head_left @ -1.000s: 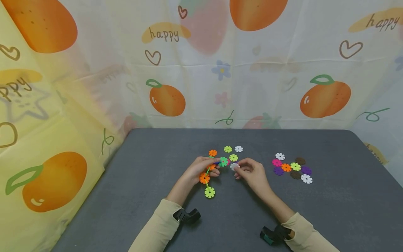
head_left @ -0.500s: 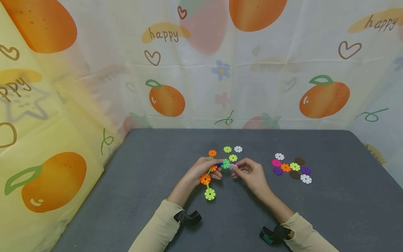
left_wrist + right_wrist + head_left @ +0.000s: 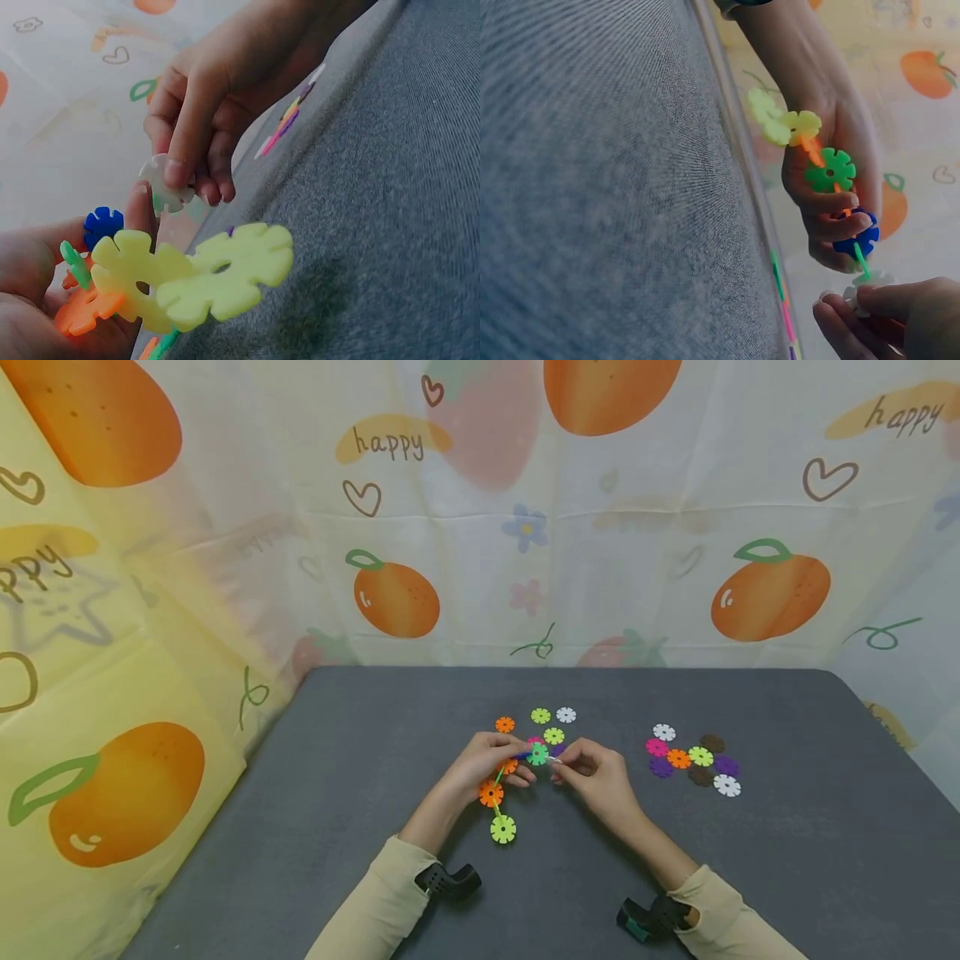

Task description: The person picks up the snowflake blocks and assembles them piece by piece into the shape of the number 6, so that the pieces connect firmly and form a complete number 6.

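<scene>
My left hand (image 3: 480,766) holds a chain of interlocking notched snowflake discs. Yellow-green discs (image 3: 225,274) form its near end, followed by an orange disc (image 3: 491,793) and a green disc (image 3: 830,171). Fingers partly cover the blue disc (image 3: 859,234) farther along, and another green disc (image 3: 537,754) stands at the far end. Between thumb and fingers my right hand (image 3: 603,777) pinches a white disc (image 3: 156,174), seen nearly edge-on in the head view. In the right wrist view this white disc meets the edge of the green end disc.
Behind the hands lie loose discs: an orange one (image 3: 505,724), yellow-green ones (image 3: 541,716) and a white one (image 3: 566,715). A group of mixed discs (image 3: 678,758) lies to the right on the grey table (image 3: 825,852). A printed curtain (image 3: 637,593) hangs behind.
The white disc has turned from face-on to nearly edge-on and come up to the green end disc. My left hand has shifted slightly right, and the chain's near end has swung lower.
</scene>
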Demonstrator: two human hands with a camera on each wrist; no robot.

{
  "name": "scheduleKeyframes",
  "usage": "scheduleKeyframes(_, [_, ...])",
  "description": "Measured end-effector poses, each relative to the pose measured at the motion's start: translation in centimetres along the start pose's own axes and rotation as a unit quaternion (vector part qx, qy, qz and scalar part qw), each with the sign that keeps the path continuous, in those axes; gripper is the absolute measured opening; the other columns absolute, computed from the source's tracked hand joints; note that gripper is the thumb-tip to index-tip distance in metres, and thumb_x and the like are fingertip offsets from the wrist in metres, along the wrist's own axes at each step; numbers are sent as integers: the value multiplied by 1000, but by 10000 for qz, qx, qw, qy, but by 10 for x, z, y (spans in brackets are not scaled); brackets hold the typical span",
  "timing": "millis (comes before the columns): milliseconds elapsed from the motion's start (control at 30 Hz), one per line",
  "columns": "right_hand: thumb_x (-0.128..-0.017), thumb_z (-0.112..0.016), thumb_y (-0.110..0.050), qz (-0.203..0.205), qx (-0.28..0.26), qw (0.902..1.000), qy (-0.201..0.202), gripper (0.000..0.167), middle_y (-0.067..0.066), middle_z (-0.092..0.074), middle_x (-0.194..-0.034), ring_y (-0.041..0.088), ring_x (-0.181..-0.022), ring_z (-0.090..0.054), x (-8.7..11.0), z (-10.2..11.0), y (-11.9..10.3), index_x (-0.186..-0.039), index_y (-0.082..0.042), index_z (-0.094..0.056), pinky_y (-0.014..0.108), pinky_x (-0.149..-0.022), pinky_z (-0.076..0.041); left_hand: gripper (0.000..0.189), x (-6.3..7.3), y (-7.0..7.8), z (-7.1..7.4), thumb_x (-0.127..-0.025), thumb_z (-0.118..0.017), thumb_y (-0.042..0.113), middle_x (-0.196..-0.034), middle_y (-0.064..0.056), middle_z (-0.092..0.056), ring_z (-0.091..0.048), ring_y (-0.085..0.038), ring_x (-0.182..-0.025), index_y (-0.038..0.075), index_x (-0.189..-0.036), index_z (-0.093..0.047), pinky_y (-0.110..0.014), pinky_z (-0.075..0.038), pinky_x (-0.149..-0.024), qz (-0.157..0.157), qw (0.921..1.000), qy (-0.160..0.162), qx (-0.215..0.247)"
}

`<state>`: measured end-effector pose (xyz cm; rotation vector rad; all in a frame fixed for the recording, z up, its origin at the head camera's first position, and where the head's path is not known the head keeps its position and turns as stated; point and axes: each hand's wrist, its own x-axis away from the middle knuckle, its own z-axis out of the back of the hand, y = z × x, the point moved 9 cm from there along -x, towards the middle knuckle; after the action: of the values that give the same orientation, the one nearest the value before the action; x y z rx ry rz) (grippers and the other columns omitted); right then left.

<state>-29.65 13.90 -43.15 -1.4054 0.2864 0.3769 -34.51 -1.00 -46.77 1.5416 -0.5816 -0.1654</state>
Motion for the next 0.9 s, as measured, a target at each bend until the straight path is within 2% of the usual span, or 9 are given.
scheduleKeyframes(200, [-83,-70,9,47,-3,10000,61,10,27,-66,-79,24,-66,-71,-1,1,0,-79,4,-63,35,-63,-62,30,-1,-3,0,-98,-58,15,-116,-22,-66,-72,-15,-66,-7,-118,-66,-33,-63,-69,54,9998,105,148])
scheduleKeyframes(500, [-83,-71,7,9,-206,9998,-54,8,26,-66,-80,33,-67,-69,1,0,-1,-79,5,-64,40,-65,-62,29,0,-3,0,-97,-59,14,-108,-21,-70,-72,-12,-67,-8,-115,-67,-30,-62,-67,67,9997,215,109])
scheduleKeyframes(733, [-85,-71,2,-37,-164,9995,256,10,25,-66,-80,27,-67,-70,0,5,0,-80,7,-64,33,-66,-62,28,1,1,-4,-96,-62,15,-104,-17,-72,-73,-12,-71,-6,-112,-69,-33,-63,-71,-158,9992,338,172])
scheduleKeyframes(900, [-87,-71,-1,-254,-374,9984,329,11,28,-69,-87,21,-72,-73,-3,6,1,-89,9,-66,32,-71,-62,27,2,9,-5,-95,-64,16,-98,-16,-72,-73,-15,-72,-6,-109,-70,-36,-63,-75,-236,9988,320,295])
